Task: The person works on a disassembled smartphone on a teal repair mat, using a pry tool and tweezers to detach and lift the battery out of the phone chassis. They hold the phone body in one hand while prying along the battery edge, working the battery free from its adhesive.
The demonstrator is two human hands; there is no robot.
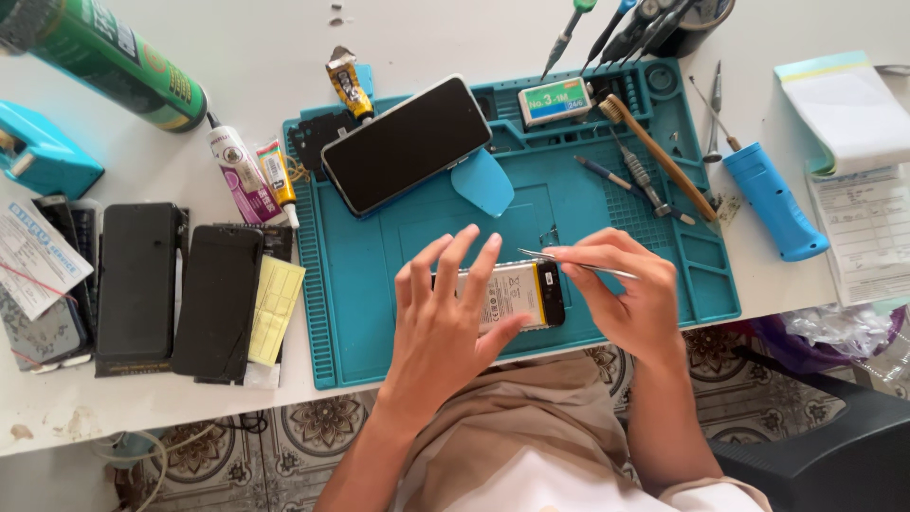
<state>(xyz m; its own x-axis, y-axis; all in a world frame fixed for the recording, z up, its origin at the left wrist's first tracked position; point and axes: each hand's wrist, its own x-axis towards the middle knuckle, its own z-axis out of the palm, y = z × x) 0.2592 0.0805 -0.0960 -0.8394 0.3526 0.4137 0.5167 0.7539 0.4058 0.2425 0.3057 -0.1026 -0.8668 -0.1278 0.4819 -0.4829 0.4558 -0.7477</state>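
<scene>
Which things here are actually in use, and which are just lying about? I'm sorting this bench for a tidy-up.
In use:
left hand holding the phone battery
right hand pinching the tweezers
teal work mat under them

Lying about:
black phone
teal pick
glue tubes
blue screwdriver
brush
green can
notepad
dark phone panels

Teal silicone repair mat (398,313) on white table (256,47), bearing black slab phone (408,142) face up, blue teardrop plastic pry pick (483,182), wooden-handled brush (659,156) and small green-and-white box (555,100). Left of mat: white-and-pink glue tube (242,175), yellow-labelled glue tube (278,178), two black rectangular phone panels (180,289), pale yellow sheet (277,308). Green cylindrical can (104,57) top left; blue cylindrical tool handle (773,201) and white paper pad (844,109) right of mat.
</scene>
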